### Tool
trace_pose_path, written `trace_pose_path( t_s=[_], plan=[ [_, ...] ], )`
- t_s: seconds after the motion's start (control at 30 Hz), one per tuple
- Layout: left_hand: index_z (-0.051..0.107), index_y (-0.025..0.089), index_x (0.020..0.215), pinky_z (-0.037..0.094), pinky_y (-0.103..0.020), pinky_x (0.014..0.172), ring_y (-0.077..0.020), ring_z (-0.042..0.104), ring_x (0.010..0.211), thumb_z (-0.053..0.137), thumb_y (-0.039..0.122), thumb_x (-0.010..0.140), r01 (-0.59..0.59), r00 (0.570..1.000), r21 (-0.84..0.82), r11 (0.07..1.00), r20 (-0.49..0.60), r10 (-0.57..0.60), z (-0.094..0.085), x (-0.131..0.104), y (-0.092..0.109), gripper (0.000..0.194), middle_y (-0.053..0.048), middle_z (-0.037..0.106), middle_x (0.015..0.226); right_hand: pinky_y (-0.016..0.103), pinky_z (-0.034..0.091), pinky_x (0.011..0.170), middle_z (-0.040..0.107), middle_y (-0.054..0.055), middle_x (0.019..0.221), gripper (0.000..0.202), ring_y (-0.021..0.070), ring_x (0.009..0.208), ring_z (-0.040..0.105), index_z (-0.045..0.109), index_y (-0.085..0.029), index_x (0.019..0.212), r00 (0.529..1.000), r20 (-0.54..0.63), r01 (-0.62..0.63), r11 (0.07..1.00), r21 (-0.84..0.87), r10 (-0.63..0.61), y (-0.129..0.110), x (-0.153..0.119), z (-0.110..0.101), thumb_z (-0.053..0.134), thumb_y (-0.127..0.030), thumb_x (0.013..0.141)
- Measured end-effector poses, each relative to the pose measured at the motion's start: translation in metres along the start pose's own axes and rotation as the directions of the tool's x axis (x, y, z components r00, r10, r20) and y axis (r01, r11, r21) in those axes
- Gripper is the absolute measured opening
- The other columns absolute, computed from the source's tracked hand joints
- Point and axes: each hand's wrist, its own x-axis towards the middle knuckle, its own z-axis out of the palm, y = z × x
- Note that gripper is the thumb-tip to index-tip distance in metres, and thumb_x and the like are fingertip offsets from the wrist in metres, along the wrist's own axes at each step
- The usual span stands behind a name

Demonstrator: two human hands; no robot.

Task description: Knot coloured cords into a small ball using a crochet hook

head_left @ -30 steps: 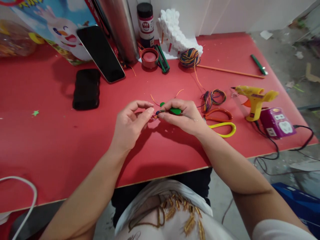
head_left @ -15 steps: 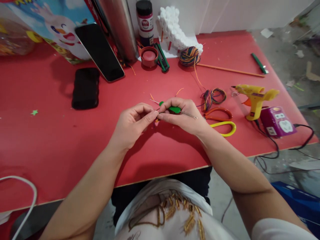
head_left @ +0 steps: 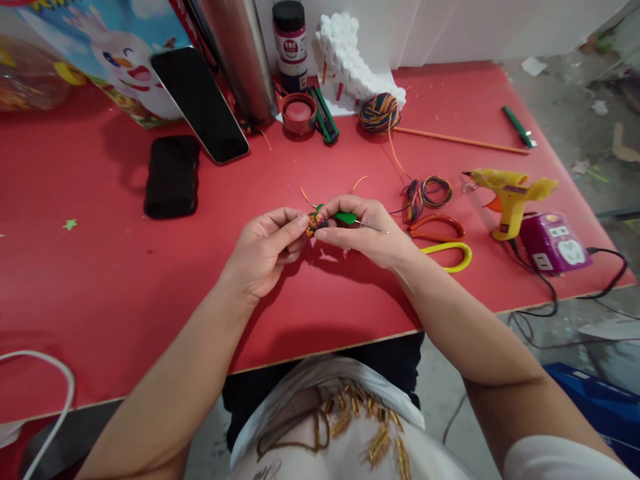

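Observation:
My left hand (head_left: 270, 250) pinches the left edge of a small multicoloured crocheted piece (head_left: 317, 225) between thumb and fingers. At the piece's right edge, my right hand (head_left: 367, 230) has its thumb and finger touching it. A crochet hook (head_left: 346, 218) with a green handle lies across that same hand, its metal shaft pointing right over the back of the thumb. Part of its handle is hidden behind the fingers. To the right, a loose hank of multicoloured yarn (head_left: 416, 200) rests on the table, a strand running from it toward my right hand.
Scissors with red and yellow handles (head_left: 457, 257) lie beside my right wrist. Farther right stand a yellow glue gun (head_left: 513, 193) and a purple power socket (head_left: 557, 243) with cords. A yarn ball (head_left: 379, 113), a steel flask (head_left: 245, 60) and two phones (head_left: 173, 177) are farther back.
The crocheted piece has turned into view between my fingertips, its coloured face now showing. My left fingers have drawn slightly left, and the hook has shifted a little left.

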Motion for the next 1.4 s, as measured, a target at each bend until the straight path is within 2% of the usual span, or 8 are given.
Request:
trace_pose_path(
  t_s=[0.13,0.23,0.43,0.57,0.67,0.83,1.17,1.4],
  plan=[
    [0.076,0.012,0.081,0.023,-0.011,0.041,-0.0013,0.034,0.049,0.099,0.028,0.070,0.032,0.999,-0.074,0.997,0.045,-0.029,0.001,0.000,0.002,0.030,0.003,0.055,0.065,0.020,0.035,0.049,0.062,-0.006,0.068,0.031,0.0052,0.053,0.046,0.072,-0.016,0.096,0.999,0.015,-0.038,0.996,0.079,0.037,0.008,0.001,0.000,0.092,-0.034,0.082],
    [0.077,0.010,0.083,0.025,-0.011,0.041,-0.0016,0.035,0.052,0.098,0.022,0.070,0.118,0.991,-0.156,0.981,0.085,-0.105,0.003,-0.002,0.001,0.028,0.002,0.055,0.070,0.020,0.034,0.049,0.062,-0.005,0.068,0.027,0.0053,0.053,0.045,0.072,-0.016,0.095,0.999,0.026,-0.048,0.994,0.102,0.046,0.013,0.001,-0.002,0.090,-0.033,0.083],
    [0.075,0.009,0.079,0.045,-0.017,0.052,-0.0067,0.049,0.065,0.097,0.014,0.064,0.235,0.966,-0.288,0.928,0.173,-0.190,0.006,-0.004,0.000,0.027,-0.002,0.059,0.079,0.021,0.034,0.052,0.061,-0.005,0.068,0.018,0.0057,0.057,0.046,0.073,-0.015,0.088,1.000,0.006,-0.022,1.000,0.012,0.022,0.013,0.003,-0.003,0.086,-0.027,0.082],
    [0.075,0.011,0.078,0.042,-0.017,0.050,-0.0068,0.048,0.064,0.098,0.017,0.065,0.114,0.991,-0.232,0.966,0.089,-0.095,0.004,-0.003,0.003,0.028,-0.001,0.059,0.077,0.022,0.032,0.051,0.060,-0.006,0.063,0.023,0.0066,0.054,0.045,0.073,-0.016,0.091,0.997,-0.047,-0.063,0.997,-0.036,0.061,0.012,0.003,-0.003,0.087,-0.032,0.082],
    [0.076,0.012,0.084,0.035,-0.017,0.046,-0.0064,0.047,0.060,0.099,0.028,0.067,0.049,0.999,-0.149,0.988,0.012,-0.048,0.002,-0.001,0.005,0.032,-0.003,0.064,0.079,0.022,0.032,0.052,0.059,-0.006,0.063,0.026,0.0065,0.054,0.045,0.071,-0.016,0.090,0.996,-0.042,-0.078,0.997,-0.018,0.077,0.009,0.002,0.000,0.088,-0.033,0.080],
    [0.072,0.013,0.077,0.027,-0.017,0.045,-0.0043,0.036,0.051,0.096,0.031,0.073,-0.025,0.999,0.060,0.998,-0.036,0.027,0.000,0.000,0.002,0.030,0.004,0.050,0.061,0.024,0.033,0.057,0.059,-0.006,0.067,0.023,0.0071,0.059,0.046,0.071,-0.015,0.088,0.998,-0.050,-0.045,0.990,-0.130,0.039,0.002,0.001,0.001,0.087,-0.029,0.079],
    [0.072,0.015,0.074,0.024,-0.020,0.045,-0.0053,0.035,0.050,0.095,0.039,0.075,-0.014,1.000,0.099,0.995,-0.016,0.015,0.006,-0.002,0.000,0.034,0.003,0.048,0.060,0.026,0.037,0.064,0.062,-0.002,0.074,0.028,0.0104,0.069,0.050,0.073,-0.015,0.087,1.000,0.014,0.028,0.973,-0.230,-0.025,0.006,0.002,-0.005,0.089,-0.037,0.082],
    [0.070,0.014,0.072,0.030,-0.019,0.045,-0.0055,0.037,0.053,0.097,0.044,0.073,0.024,1.000,0.048,0.999,-0.002,-0.024,0.007,-0.003,-0.006,0.040,0.001,0.054,0.066,0.023,0.040,0.059,0.061,-0.005,0.069,0.035,0.0085,0.062,0.053,0.071,-0.014,0.088,0.999,0.003,-0.034,0.996,-0.087,0.034,0.003,0.002,0.002,0.097,-0.029,0.070]
  ],
)
